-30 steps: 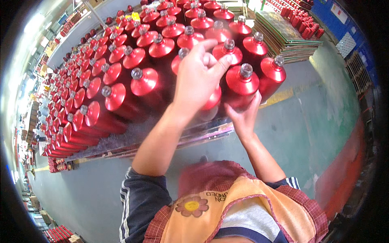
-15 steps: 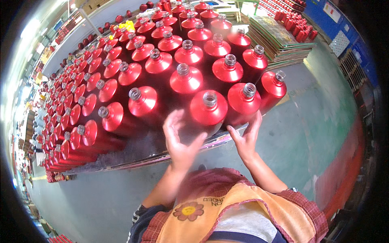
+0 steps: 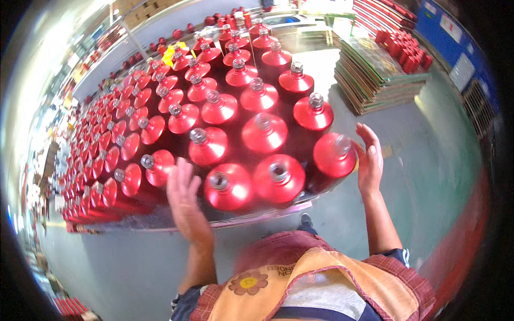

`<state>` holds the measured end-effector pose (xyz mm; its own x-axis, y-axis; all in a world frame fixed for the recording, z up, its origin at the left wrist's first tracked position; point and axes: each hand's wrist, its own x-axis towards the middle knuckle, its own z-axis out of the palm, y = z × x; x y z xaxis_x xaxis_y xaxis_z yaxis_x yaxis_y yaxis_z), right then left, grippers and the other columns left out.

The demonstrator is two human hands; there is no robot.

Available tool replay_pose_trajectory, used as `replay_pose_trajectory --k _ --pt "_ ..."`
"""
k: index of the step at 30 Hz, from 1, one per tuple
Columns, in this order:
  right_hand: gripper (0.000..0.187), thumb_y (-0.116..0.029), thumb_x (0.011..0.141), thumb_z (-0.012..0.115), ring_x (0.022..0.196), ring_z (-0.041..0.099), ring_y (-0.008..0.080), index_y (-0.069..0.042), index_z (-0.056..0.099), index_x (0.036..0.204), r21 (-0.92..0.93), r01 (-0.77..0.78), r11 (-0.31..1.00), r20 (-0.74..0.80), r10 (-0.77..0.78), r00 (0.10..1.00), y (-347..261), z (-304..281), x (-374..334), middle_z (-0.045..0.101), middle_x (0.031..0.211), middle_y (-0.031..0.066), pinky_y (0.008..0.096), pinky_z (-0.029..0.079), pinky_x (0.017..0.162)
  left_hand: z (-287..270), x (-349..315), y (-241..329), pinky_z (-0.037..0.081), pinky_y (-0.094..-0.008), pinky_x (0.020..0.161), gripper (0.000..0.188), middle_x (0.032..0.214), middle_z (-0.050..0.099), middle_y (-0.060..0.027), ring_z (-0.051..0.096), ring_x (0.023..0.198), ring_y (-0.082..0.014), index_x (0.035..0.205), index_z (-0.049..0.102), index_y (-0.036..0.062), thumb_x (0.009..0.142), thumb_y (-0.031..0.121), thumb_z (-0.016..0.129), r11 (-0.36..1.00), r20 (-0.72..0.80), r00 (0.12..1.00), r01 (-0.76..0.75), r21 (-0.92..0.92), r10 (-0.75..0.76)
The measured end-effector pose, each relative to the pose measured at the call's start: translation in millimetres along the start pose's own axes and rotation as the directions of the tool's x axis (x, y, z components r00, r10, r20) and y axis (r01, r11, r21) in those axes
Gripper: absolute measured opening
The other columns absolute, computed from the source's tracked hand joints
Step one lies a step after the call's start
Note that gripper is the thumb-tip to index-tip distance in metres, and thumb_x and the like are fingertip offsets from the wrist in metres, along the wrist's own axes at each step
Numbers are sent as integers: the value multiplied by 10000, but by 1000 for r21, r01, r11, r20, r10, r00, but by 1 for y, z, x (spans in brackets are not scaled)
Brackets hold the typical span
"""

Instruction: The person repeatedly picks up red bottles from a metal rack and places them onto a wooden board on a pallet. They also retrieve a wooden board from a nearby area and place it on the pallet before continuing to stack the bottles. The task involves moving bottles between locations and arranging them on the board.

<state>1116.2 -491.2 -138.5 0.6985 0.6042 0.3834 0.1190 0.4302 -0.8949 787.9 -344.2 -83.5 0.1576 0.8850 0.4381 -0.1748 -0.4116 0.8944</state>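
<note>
Many glossy red bottles with clear, threaded, uncapped necks stand upright in close rows on a table (image 3: 251, 218). Along its near edge are a front-left bottle (image 3: 235, 195), a middle bottle (image 3: 286, 190) and a right corner bottle (image 3: 329, 158). My left hand (image 3: 186, 206) is beside the front-left bottle, fingers stretched out and slightly blurred, holding nothing. On the far side of the corner bottle, my right hand (image 3: 369, 166) is raised with its fingers extended. Its fingertips are close to that bottle; whether they touch it I cannot tell.
A stack of flat boards (image 3: 369, 72) stands on the floor at the far right, with more red bottles (image 3: 404, 48) behind it. Blue panels (image 3: 447, 35) line the right side. A yellow object (image 3: 170, 55) lies beyond the bottles. My shoe (image 3: 305, 220) shows below the table edge.
My hands have spread apart, the left moving left and the right moving right. The left fingers have straightened. The bottles and surroundings have shifted in view.
</note>
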Motion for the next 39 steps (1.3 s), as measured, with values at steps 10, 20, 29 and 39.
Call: replay_pose_trajectory --k 10,20,29,39 --pt "609 -426 1045 224 1329 444 224 8 442 1412 22 140 990 932 -71 354 -80 92 207 504 1418 126 366 289 1138 36 -36 -8 240 -458 1154 884 1511 324 -233 341 1392 -322 1474 245 -42 958 675 252 998 -221 975 -22 53 33" --pt "757 -679 954 305 1143 580 341 -62 580 1296 -477 458 751 879 410 243 -69 154 212 617 1204 241 387 421 996 37 -77 -37 323 -408 1101 1097 1439 413 -144 407 1338 -260 1448 308 -34 696 629 755 998 -251 967 -31 45 42" --pt "691 -641 968 349 964 627 251 -67 617 1245 -472 463 750 881 395 259 -79 157 209 669 1007 158 362 468 891 15 -89 -67 353 -411 1076 1207 1400 436 -110 431 1299 -236 1439 308 11 504 417 955 987 -149 987 80 141 -58" --pt "605 -563 992 373 1139 595 316 -78 614 1262 -502 497 708 865 416 281 -76 161 207 650 1186 163 381 423 1012 15 -83 -73 520 -376 879 931 1151 615 -82 661 912 -205 1314 426 23 547 165 934 946 -56 987 163 279 -154"
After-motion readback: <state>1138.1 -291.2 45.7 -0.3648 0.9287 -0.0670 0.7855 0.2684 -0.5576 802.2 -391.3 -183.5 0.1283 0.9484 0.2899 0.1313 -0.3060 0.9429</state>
